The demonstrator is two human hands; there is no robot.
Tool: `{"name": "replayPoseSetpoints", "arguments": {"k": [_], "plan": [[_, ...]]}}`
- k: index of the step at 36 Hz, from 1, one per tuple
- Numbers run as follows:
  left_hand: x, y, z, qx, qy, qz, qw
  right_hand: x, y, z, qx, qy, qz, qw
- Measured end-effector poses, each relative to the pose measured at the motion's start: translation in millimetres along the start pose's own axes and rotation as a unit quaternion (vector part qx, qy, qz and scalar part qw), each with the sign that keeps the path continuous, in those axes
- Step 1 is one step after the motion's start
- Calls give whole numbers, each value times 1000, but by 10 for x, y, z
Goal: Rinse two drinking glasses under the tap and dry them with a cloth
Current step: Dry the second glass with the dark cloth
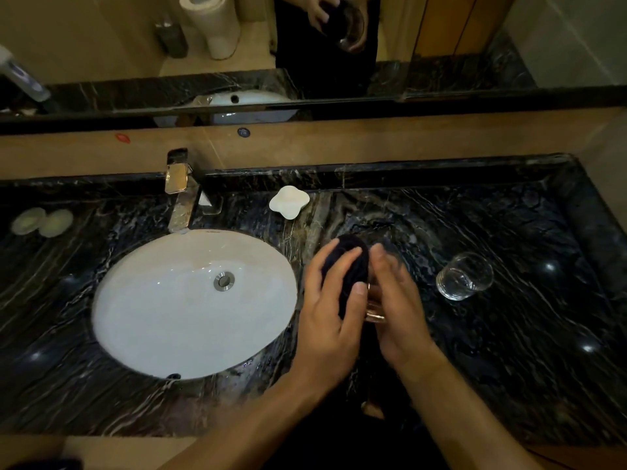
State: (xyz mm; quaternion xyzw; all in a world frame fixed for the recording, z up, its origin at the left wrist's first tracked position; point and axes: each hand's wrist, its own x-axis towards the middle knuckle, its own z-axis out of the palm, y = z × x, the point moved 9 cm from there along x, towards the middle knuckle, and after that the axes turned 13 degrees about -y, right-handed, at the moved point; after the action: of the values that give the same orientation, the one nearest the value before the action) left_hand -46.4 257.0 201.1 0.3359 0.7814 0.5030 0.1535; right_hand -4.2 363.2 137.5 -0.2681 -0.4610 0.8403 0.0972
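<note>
Both hands meet over the black white-veined marble countertop (509, 334), just right of the white oval sink basin (163, 310). Left hand (330, 310) has fingers curled around a bunched dark cloth (349, 262), thumb pressed along its near side. Right hand (395, 300) wraps a clear drinking glass (375, 308); only its lower rim shows between the palms, the rest is hidden by fingers and cloth. Cloth seems pushed against or into the glass; cannot tell which. Right fingers are blurred.

Second clear drinking glass (464, 276) stands upright on the counter, to the right of the hands, apart from them.

Chrome square tap (179, 195) sits behind the basin, no water visible running. White clover-shaped soap dish (289, 201) rests near the back edge, right of the tap. Two pale round pads (42, 221) lie at far left. Mirror (305, 45) above reflects the hands.
</note>
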Motion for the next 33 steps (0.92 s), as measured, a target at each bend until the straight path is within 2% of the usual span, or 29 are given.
{"name": "replayPoseSetpoints", "arguments": {"k": [6, 10, 16, 19, 24, 28, 33], "plan": [[-179, 16, 141, 0, -30, 6, 1000, 28, -65, -132, 50, 58, 8, 997], [-190, -40, 150, -69, -21, -23, 997, 33, -23, -71, 44, 14, 53, 998], [-40, -181, -24, -101, 52, -46, 992, -7, 112, 14, 24, -60, 103, 993], [50, -233, -78, -96, 50, -66, 992, -2, 94, 2, -10, -57, 93, 994], [111, -177, -72, -26, 22, -43, 998, 32, 25, -32, -64, -15, 73, 995], [105, -142, -37, -11, 9, -44, 999, -23, 3, 97, -86, -44, 57, 994], [33, -5, 20, -14, -14, -9, 1000, -1, 8, 12, -35, -26, 19, 999]]}}
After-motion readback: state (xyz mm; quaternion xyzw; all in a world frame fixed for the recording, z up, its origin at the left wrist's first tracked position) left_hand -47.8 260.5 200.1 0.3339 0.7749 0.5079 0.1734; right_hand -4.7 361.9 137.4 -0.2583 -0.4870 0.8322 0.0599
